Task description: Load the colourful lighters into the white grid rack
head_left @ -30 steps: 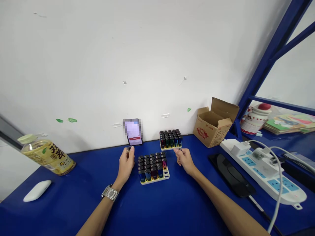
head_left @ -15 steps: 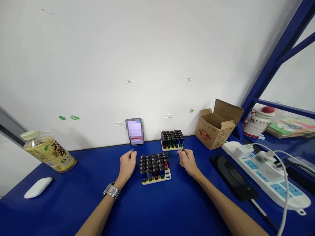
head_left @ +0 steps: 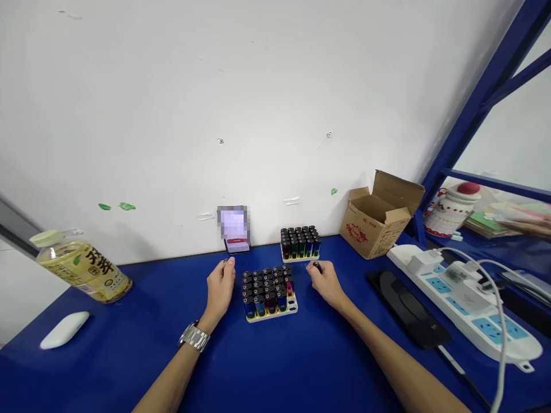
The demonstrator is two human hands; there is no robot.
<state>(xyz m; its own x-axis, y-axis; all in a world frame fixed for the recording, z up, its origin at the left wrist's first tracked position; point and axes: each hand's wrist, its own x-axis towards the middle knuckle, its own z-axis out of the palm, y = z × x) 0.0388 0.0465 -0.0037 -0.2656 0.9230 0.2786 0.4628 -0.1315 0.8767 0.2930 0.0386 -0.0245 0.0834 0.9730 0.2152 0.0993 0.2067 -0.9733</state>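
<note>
A cream tray of upright lighters (head_left: 270, 291) stands on the blue table (head_left: 275, 367) between my hands. My left hand (head_left: 220, 288), with a metal watch at the wrist, rests just left of the tray, fingers closed round a small dark lighter (head_left: 225, 261). My right hand (head_left: 326, 281) sits just right of the tray, fingers closed on another dark lighter (head_left: 317, 266). A second full tray of lighters (head_left: 300, 243) stands behind, near the wall.
A phone (head_left: 235, 230) leans on the wall. An open cardboard box (head_left: 379, 215) is at the right, with a black pad (head_left: 407, 310) and a white power strip (head_left: 465, 301). A tea bottle (head_left: 80, 264) and a white mouse (head_left: 64, 331) lie at the left.
Both hands stay beside the tray, shifting only slightly. The right hand has drawn a little nearer the tray. The view wobbles with my head.
</note>
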